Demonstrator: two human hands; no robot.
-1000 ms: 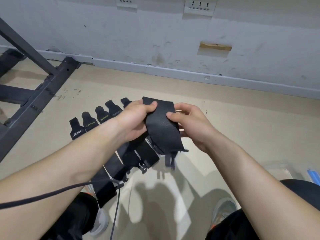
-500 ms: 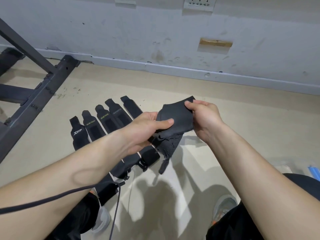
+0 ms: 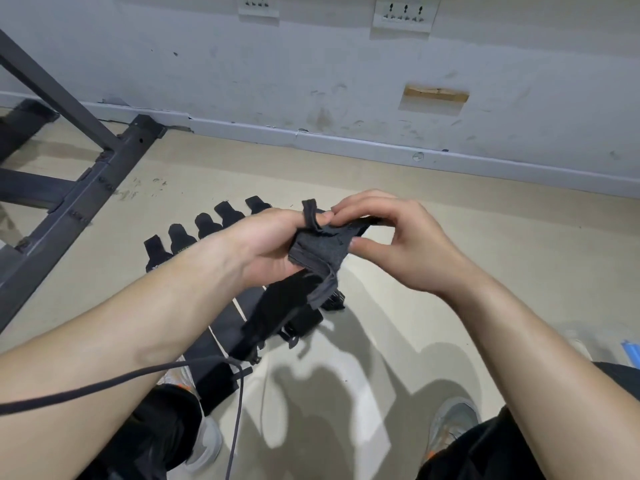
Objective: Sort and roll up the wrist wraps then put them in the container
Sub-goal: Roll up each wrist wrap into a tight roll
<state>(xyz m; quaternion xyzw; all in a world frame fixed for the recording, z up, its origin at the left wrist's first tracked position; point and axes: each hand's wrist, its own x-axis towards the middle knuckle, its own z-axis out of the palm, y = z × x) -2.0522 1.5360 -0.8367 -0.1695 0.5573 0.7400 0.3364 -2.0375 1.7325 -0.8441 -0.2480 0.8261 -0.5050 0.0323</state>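
Both hands, left hand [image 3: 273, 244] and right hand [image 3: 398, 244], grip one wrist wrap [image 3: 317, 252] mid-roll with closed fingers; just beyond it, the floor row of wraps [image 3: 207, 225] remains unrolled.

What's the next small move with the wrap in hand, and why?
Probably another turn of the roll. The wrist wrap is pinched between the left hand and right hand as a partly formed bundle, but a loose tail hangs below it and a loop sticks up. Five other wraps lie flat on the floor.
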